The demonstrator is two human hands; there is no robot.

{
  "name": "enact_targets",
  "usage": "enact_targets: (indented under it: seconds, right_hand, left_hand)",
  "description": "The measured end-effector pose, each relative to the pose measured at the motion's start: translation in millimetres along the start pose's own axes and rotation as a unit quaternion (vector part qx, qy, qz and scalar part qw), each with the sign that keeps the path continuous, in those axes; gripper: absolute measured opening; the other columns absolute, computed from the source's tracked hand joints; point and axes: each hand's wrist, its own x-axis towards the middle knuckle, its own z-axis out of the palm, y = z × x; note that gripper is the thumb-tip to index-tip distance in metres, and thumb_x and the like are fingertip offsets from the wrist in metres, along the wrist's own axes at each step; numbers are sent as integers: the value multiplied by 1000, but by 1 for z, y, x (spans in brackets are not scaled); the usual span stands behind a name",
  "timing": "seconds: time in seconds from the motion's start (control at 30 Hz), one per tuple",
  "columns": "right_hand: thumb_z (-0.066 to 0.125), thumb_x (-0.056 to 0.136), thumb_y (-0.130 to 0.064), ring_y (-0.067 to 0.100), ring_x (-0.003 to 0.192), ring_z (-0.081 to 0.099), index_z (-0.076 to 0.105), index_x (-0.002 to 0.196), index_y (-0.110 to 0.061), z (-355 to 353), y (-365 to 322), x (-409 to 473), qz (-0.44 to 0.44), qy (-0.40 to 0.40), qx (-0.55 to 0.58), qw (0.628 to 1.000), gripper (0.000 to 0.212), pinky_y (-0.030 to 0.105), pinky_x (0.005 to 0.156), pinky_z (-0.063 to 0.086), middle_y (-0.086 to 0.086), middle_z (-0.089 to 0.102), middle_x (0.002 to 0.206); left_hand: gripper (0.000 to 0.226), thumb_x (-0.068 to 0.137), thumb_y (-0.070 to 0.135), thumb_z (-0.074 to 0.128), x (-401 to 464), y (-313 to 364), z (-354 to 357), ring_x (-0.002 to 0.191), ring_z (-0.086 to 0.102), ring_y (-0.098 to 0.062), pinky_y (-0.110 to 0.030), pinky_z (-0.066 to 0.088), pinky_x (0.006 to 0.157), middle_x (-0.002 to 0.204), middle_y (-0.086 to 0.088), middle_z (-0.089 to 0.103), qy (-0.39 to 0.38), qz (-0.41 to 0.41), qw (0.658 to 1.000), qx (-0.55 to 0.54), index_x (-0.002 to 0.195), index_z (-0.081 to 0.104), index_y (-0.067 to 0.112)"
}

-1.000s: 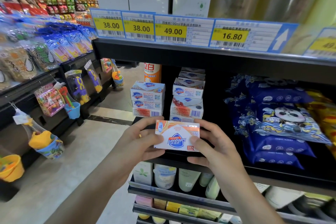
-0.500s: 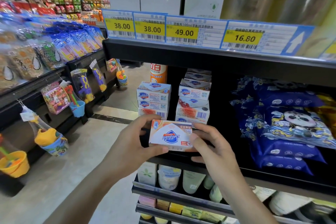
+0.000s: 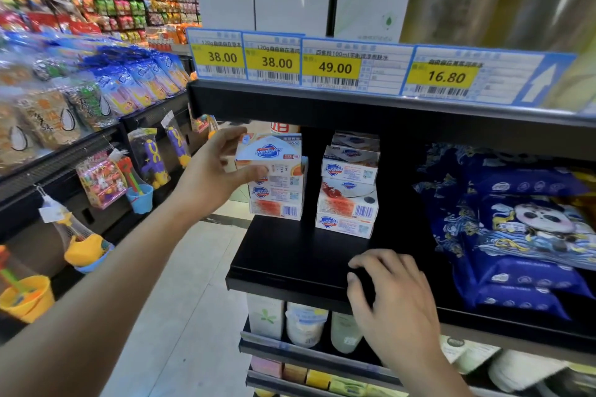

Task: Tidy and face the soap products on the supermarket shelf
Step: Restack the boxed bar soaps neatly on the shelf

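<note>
Black shelf (image 3: 290,255) taken as the reference. Toward its rear stand two stacks of boxed soap. The left stack (image 3: 275,200) shows three boxes below the one in hand, barcoded faces forward, the lowest with an orange-red panel. The right stack (image 3: 350,190) is taller, several boxes high, their faces slightly out of line with one another; its lowest box sits a little forward of those above. The two stacks stand apart, with a dark gap between them. To the right of the stacks, on the same shelf, lie blue packs with a panda print (image 3: 516,229), piled and leaning. Behind the left stack a white-and-red container (image 3: 280,128) is partly visible; its kind cannot be told.

Above the shelf runs a rail of price labels (image 3: 332,66) reading 38.00, 38.00, 49.00 and 16.80. Below the shelf, a lower tier holds pale bottles and tubs (image 3: 304,325).

The soap box (image 3: 269,153), white with a blue shield logo, is at the top of the left stack, tilted with its logo face upward; whether it rests on the box beneath cannot be told. The left hand (image 3: 213,174) grips it, thumb along its lower front and fingers over its far left end, arm extended upward from lower left.

The right hand (image 3: 392,293) holds nothing. It is at the shelf's front edge, palm down, fingers loosely bent, fingertips over the black surface.
</note>
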Motion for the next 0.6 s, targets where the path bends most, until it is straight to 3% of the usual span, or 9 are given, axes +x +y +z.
enact_targets:
  seconds: [0.1,0.2,0.3,0.37,0.5,0.6]
  right_hand:
    - [51,93,-43,15,95,54,67,104,-34,3,1,-2,-10,9,-13,1000,22,36,75,46,-18,60,107]
    - [50,94,-42,15,96,53,65,105,-34,6,1,-3,-12,10,-26,1000,20,35,75,45,-18,59,108]
    - [50,94,-42,14,96,52,64,105,-34,7,0,-3,-6,12,-28,1000,19,34,75,45,-18,58,108]
    - [51,93,-42,13,96,52,64,105,-35,8,0,-3,-3,11,-28,1000,19,34,76,45,-19,58,108]
    - [52,93,-41,13,97,52,64,106,-35,9,0,-3,-2,12,-29,1000,19,34,77,45,-19,58,109]
    - [52,93,-41,13,97,52,65,105,-35,7,-1,-3,2,7,-29,1000,19,34,77,46,-19,58,109]
  left_hand:
    - [85,65,48,88,15,-10,4,117,65,3,-32,55,102,123,21,70,-10,-20,1000,-20,142,54,36]
    - [87,74,35,89,25,-16,9,123,63,-4,-17,55,93,133,11,68,-18,-34,999,-31,151,49,25]
    - [85,80,29,88,32,-18,13,115,60,6,-2,51,75,130,17,66,-27,-38,999,-20,154,47,22]
    - [84,81,32,88,35,-18,14,112,60,10,-7,53,81,124,23,65,-35,-40,999,-10,154,48,23]
    - [85,82,32,87,35,-16,15,127,59,-7,-31,56,99,140,9,63,-35,-56,998,-20,156,47,24]
    - [87,80,35,87,28,-11,15,127,59,-7,-41,55,106,138,14,61,-31,-63,997,-20,156,46,26]
